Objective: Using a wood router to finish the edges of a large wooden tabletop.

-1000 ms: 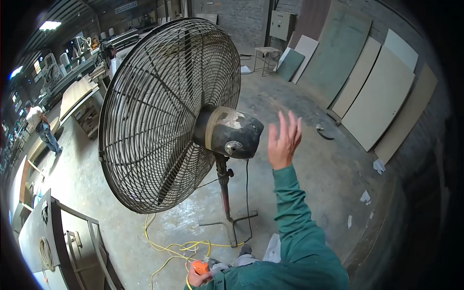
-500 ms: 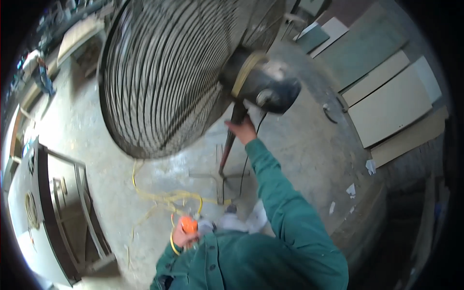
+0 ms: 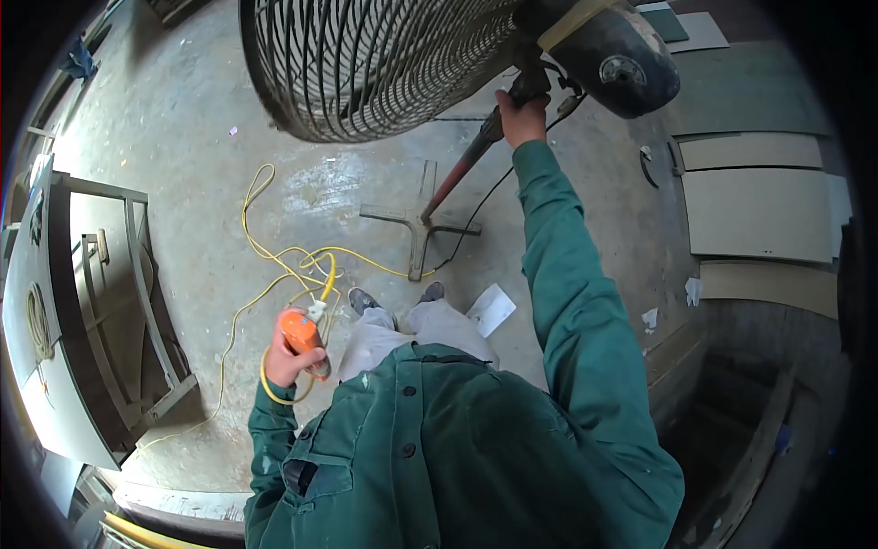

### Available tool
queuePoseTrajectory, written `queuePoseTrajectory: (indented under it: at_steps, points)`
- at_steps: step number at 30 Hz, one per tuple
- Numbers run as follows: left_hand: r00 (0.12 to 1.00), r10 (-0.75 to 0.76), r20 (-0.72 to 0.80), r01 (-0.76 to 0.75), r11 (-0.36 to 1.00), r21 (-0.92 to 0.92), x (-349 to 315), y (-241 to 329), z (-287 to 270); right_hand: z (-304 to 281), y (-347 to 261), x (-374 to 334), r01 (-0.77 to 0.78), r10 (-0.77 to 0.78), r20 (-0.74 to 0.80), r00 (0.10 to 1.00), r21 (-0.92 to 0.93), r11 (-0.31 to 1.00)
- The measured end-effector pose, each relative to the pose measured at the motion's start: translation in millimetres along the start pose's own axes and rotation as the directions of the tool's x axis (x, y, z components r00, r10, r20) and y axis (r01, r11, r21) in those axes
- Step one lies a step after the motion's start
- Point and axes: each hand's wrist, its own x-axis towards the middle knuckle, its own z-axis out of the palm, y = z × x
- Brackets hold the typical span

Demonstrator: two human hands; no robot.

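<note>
A large pedestal fan stands before me, its dark wire cage (image 3: 384, 78) and black motor (image 3: 631, 69) at the top of the view. My right hand (image 3: 523, 121) is closed around the top of the fan's pole (image 3: 457, 169), just beneath the motor. The pole leans in view down to a cross-shaped metal base (image 3: 421, 229) on the floor. Lower left, my left hand (image 3: 285, 360) grips an orange rounded object (image 3: 299, 328) with a dark lower part; its exact kind is unclear. A yellow cord (image 3: 329, 274) with a pale connector (image 3: 317, 310) meets it and loops by my wrist.
More yellow cord lies tangled on the concrete floor (image 3: 302, 197), near my shoes. A metal-framed cabinet or table (image 3: 82, 311) stands at left. Flat panels (image 3: 759, 210) lie at right, with paper scraps (image 3: 649, 318) nearby. A white sheet (image 3: 492, 309) lies beside my feet.
The view has tipped downward, so the fan sits higher and further right in it. My left hand and the orange object show more fully. My right hand stays on the pole.
</note>
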Motion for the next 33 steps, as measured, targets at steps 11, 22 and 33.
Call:
queuePoseTrajectory:
  at_steps: [11, 22, 33]
  points:
    - [0.959, 0.088, -0.27, -0.085, 0.996, 0.023, -54, -13, -51, 32, -28, 21, 0.011, -0.012, 0.058, 0.998, 0.033, 0.999]
    - [0.912, 0.076, -0.403, -0.11, 0.992, -0.062, -156, 7, -103, 35, -15, 26, 0.031, -0.031, 0.021, 0.999, 0.001, 1.0]
    - [0.963, 0.188, -0.194, -0.162, 0.976, 0.142, -158, 61, -132, 27, 4, 20, 0.055, -0.055, -0.01, 0.998, -0.006, 0.998]
